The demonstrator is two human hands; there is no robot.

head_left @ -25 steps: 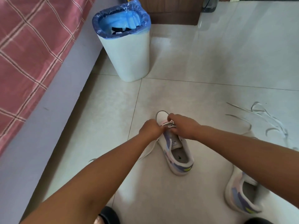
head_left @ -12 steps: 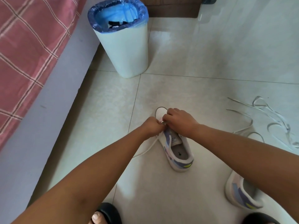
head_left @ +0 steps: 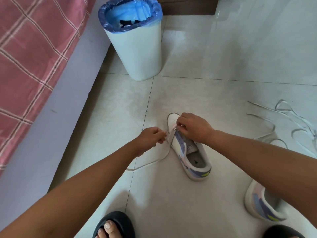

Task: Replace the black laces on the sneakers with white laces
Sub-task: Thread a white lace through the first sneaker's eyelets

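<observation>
A white sneaker (head_left: 192,157) with purple panels and a yellow heel mark lies on the floor tiles, toe pointing away. My left hand (head_left: 151,137) pinches a white lace (head_left: 154,160) just left of the toe; the lace trails back over the floor. My right hand (head_left: 193,127) rests on the front eyelets, fingers curled round the lace there. The second sneaker (head_left: 260,205) stands at the lower right, partly behind my right forearm. Another white lace (head_left: 291,121) lies loose at the right.
A white bin (head_left: 137,42) with a blue liner stands behind the sneaker, black laces (head_left: 127,23) inside. A bed (head_left: 34,66) with a red checked cover runs along the left. My feet in black slippers (head_left: 114,224) are at the bottom edge.
My left hand has drawn away to the left of the shoe, pulling the lace out sideways. My right hand stays at the front eyelets. The view has tilted down.
</observation>
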